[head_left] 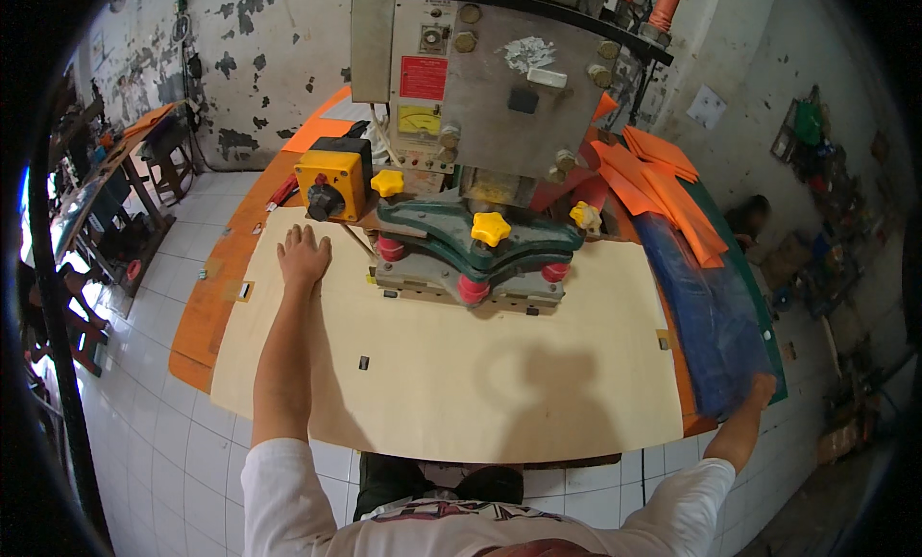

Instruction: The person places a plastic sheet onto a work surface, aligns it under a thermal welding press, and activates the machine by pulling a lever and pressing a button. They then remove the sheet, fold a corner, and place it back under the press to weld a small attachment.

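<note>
My left hand (303, 256) lies on the cream board (432, 403), fingers stretched out and holding nothing. It is just below a yellow control box (331, 185) with a black knob. On the far right, my right hand (762, 392) is closed at the near corner of a see-through blue plastic sheet (696, 312), which is partly smeared by motion. A heavy grey press (519, 96) stands at the back of the board. Its green bracket (480, 232) carries yellow star knobs (491, 229) above a flat metal head (461, 293) low over the board.
Folded orange sheets (663, 187) lie beside the press, by the blue plastic. The board rests on an orange-brown tabletop (197, 341). A green surface (776, 379) edges the right side. Another table (106, 182) stands at the far left, and a person (749, 216) is at the right.
</note>
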`<state>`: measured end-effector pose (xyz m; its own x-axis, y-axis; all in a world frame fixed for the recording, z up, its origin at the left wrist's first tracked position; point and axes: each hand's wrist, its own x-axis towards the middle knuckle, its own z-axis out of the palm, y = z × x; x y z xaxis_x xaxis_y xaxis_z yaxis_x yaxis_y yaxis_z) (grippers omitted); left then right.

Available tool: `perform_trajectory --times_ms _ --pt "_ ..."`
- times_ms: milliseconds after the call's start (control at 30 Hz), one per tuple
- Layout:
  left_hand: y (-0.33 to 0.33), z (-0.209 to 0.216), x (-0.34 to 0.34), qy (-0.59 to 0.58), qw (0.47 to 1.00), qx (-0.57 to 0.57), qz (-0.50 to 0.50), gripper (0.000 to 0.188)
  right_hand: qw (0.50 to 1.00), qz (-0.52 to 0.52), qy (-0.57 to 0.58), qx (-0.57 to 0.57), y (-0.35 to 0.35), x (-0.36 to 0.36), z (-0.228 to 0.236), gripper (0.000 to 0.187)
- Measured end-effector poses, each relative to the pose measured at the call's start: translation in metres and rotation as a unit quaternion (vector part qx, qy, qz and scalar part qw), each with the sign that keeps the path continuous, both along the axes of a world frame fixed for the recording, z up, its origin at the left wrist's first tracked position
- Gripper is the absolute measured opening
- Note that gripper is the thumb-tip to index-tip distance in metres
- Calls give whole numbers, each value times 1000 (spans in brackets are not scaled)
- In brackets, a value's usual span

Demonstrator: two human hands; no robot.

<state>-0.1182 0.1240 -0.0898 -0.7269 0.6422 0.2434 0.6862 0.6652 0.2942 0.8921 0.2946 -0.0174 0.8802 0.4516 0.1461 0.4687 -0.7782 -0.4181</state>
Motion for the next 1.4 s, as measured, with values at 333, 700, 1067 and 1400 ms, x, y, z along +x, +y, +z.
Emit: perform_trajectory --times_ms 333,700,1067,1400 --pt "-3 6 -2 1 1000 14 -6 68 969 153 -13 194 37 54 26 35" --pt "5 -3 0 -6 1000 17 -14 68 936 158 -215 229 56 50 106 36" --pt "-1 -2 -5 23 999 31 -21 61 888 384 -110 226 -70 -95 254 39" --pt "-23 -3 -12 30 913 381 -145 17 620 580 -398 348 -251 -320 76 20"
